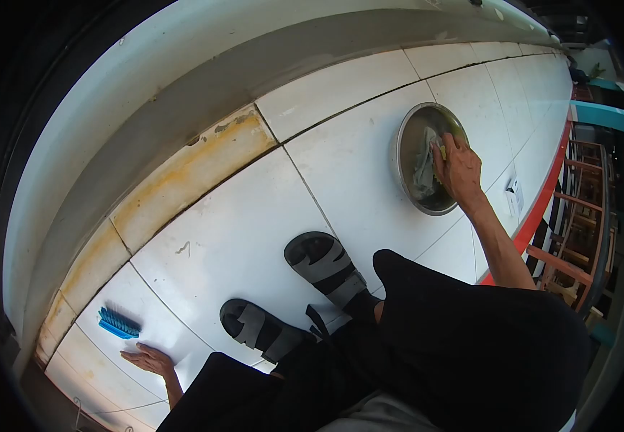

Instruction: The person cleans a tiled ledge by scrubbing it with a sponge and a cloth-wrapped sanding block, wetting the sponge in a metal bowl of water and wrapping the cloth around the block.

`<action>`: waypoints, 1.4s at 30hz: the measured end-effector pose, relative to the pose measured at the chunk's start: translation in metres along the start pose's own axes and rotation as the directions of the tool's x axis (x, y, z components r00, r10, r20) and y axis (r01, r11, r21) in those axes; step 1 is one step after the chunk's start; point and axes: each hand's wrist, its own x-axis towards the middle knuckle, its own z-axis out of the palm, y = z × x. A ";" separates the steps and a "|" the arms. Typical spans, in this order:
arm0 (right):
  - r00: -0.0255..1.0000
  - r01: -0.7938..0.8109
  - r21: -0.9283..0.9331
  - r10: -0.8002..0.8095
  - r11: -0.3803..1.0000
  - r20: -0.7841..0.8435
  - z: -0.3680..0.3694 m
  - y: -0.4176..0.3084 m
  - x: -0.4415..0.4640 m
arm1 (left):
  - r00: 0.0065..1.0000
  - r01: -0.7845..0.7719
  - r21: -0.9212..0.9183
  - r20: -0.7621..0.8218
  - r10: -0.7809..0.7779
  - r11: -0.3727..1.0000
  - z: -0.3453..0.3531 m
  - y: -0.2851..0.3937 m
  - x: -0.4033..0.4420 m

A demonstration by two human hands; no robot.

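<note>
A round metal basin stands on the white tiles, with a pale grey-green wet cloth inside it. My right hand reaches over the basin's near rim, its fingers closed on the cloth. Something yellowish shows by the fingertips, too small to make out. Far to the left, my left hand is stretched out low over the tiles, fingers extended and holding nothing. Just beyond it lies a blue scrubbing brush, bristles towards the wall, not touched by the hand.
Yellow-brown stains mark the tile strip along the curved wall base. My sandalled feet are planted between the two hands. A small white box-like item lies near the red floor edge. Wooden furniture stands below that edge.
</note>
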 end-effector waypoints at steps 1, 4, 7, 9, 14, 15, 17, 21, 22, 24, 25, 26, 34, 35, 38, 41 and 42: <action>1.000 -0.005 0.001 0.005 1.000 -0.002 0.002 -0.009 -0.005 | 1.000 0.004 0.002 0.004 -0.004 1.000 -0.001 0.000 0.000; 0.922 -0.351 0.044 0.337 0.935 0.189 0.016 -0.020 -0.011 | 1.000 -0.001 -0.009 0.007 0.001 1.000 0.002 0.001 0.000; 0.937 -0.347 0.042 0.345 0.937 0.045 0.044 -0.012 -0.017 | 0.999 0.020 0.030 0.035 -0.021 0.999 0.001 -0.001 0.003; 0.912 -0.404 0.040 0.399 0.914 0.099 0.044 -0.014 -0.022 | 0.999 -0.026 0.019 0.022 0.026 0.999 0.003 -0.004 0.003; 0.929 -0.370 0.244 0.363 0.896 0.076 0.041 -0.020 -0.027 | 1.000 -0.027 0.024 -0.007 0.027 0.999 0.008 -0.010 -0.003; 0.930 -0.368 0.241 0.356 0.898 0.091 0.047 -0.020 -0.031 | 1.000 -0.014 0.018 -0.001 0.014 1.000 0.007 -0.010 -0.002; 0.957 -0.285 0.448 0.282 0.847 0.075 0.056 -0.018 -0.036 | 1.000 0.001 0.018 0.007 -0.002 1.000 0.004 -0.009 0.000; 0.919 -0.384 0.544 0.366 0.746 0.148 0.059 -0.018 -0.030 | 0.999 0.032 0.001 0.001 -0.032 0.999 0.007 -0.011 0.000; 0.923 -0.341 0.632 0.377 0.696 0.083 0.060 -0.015 -0.025 | 1.000 0.021 0.011 -0.004 -0.021 1.000 0.006 -0.010 0.000; 0.894 -0.374 0.770 0.423 0.517 0.150 0.055 -0.006 -0.024 | 1.000 0.015 0.022 -0.008 -0.015 1.000 0.005 -0.007 0.000; 0.895 -0.374 0.769 0.419 0.519 0.152 0.052 -0.003 -0.023 | 1.000 0.028 0.018 0.001 -0.029 0.999 0.004 -0.007 0.000; 0.802 -0.443 0.893 0.479 0.077 0.357 0.048 0.000 -0.020 | 0.999 0.042 0.012 0.009 -0.042 0.999 0.004 -0.007 -0.001; 0.856 -0.335 0.619 0.045 -0.711 0.515 0.044 0.024 -0.030 | 0.999 0.032 -0.008 0.028 -0.032 0.999 0.001 -0.009 0.000; 0.856 -0.332 0.619 0.049 -0.712 0.515 0.043 0.025 -0.030 | 0.999 0.030 -0.027 0.037 -0.029 0.999 0.002 -0.008 0.000; 0.892 -0.273 0.615 0.045 -0.740 0.450 0.034 0.021 -0.026 | 1.000 0.021 -0.001 0.006 -0.021 1.000 0.005 -0.008 -0.001; 0.855 -0.177 0.627 0.197 -0.759 0.480 0.029 0.012 -0.023 | 1.000 -0.006 -0.045 0.028 0.008 0.999 0.000 -0.004 -0.001; 0.847 -0.187 0.559 0.155 -0.808 0.508 0.022 0.004 -0.020 | 1.000 -0.005 -0.043 0.024 0.006 0.999 0.000 -0.007 -0.002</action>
